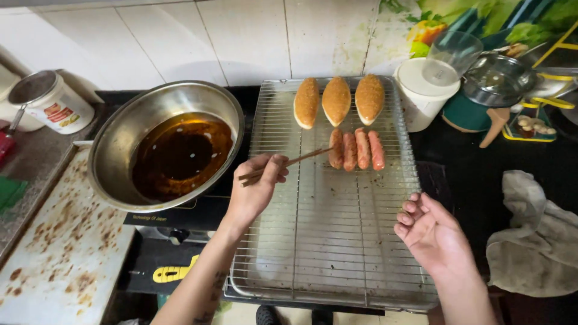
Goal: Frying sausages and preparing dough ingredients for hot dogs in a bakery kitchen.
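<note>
Wooden chopsticks (283,164) sit pinched in the left hand (256,189), whose fingers (274,165) are clenched around the near ends. The sticks slant up and to the right across the wire rack (328,241), and their tips reach the leftmost of four sausages (355,149), touching it or just short of it; which of the two cannot be told. The sausages lie side by side in a tight row on the far half of the rack, well beyond the fingers that hold the sticks. Just behind them, near the rack's far edge, three breaded buns (336,99) stand in a line, crumbed tops up.

The right hand (433,235) hovers over the rack's near right edge, palm turned up, its fingers (412,210) loosely curled and released, grasping nothing. It is well apart from the sausages and the chopsticks.

Left of the rack, a steel bowl-shaped pan (129,129) holds dark brown oil and rests tilted on a black cooker. Further left, a stained metal sheet (66,241) lies on the table, with a white tub (60,108) and a mesh strainer (30,89) beyond it. To the right of the rack stand a white lidded bucket (421,99) and a steel pot (497,81), and a crumpled grey cloth (536,235) lies on the dark table.
</note>
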